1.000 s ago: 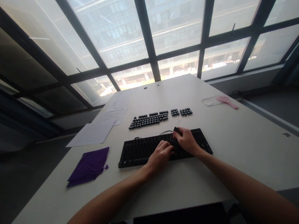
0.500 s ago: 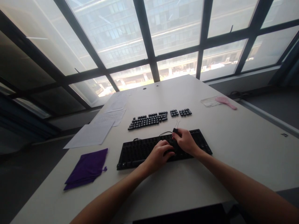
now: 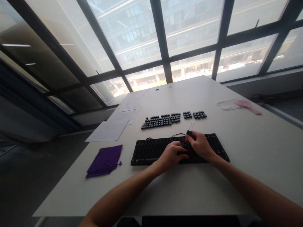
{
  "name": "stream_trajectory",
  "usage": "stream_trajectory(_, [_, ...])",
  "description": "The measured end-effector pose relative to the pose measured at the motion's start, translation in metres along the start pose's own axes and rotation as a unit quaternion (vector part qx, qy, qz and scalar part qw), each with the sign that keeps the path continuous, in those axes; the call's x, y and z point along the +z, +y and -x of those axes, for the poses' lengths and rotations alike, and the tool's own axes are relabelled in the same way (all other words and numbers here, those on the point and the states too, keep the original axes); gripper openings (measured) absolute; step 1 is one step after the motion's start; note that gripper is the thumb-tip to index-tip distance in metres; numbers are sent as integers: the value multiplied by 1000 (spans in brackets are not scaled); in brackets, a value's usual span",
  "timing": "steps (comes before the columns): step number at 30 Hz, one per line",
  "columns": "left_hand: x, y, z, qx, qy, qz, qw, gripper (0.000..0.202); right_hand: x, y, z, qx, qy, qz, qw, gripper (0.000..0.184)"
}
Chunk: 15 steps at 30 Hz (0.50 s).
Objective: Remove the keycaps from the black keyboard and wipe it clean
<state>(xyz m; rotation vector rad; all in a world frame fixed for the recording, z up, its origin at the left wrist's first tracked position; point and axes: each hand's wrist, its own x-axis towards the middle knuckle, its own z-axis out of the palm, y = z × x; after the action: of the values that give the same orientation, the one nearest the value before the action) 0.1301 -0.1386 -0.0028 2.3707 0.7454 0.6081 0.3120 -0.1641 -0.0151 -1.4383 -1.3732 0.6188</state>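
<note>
A black keyboard [image 3: 151, 149] lies on the white desk, its keycaps largely taken off across the main field. In my right hand [image 3: 200, 145] is a keycap puller [image 3: 188, 133], its dark handle gripped between thumb and fingers. Two thin wire prongs point up and away from me; the other end points down at the keyboard. My left hand [image 3: 171, 154] rests on the keyboard's middle, right beside the puller, with fingers curled and thumb underneath. What lies between those fingers is too dark to make out. Behind the keyboard, removed black keycaps [image 3: 161, 121] stand in grouped rows.
A folded purple cloth pouch [image 3: 104, 160] lies left of the keyboard, with paper sheets [image 3: 107, 130] beyond it. At the right are a pink hairbrush-shaped thing [image 3: 247, 105] and a clear plastic bag [image 3: 226, 105]. A cable [image 3: 178, 135] runs behind the keyboard.
The view has turned so everything appears farther right. Both hands keep nearly the same pose on the keyboard, and the puller stays in my right hand.
</note>
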Motion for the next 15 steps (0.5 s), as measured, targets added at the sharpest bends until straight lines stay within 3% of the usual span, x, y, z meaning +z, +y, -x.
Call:
stream_trajectory(9, [8, 2, 7, 75, -5, -155, 985, 16, -1, -3, 0, 3, -4, 4, 1000, 25])
stream_trajectory(15, [14, -1, 11, 106, 10, -171, 980, 13, -1, -5, 2, -5, 8, 12, 1000, 24])
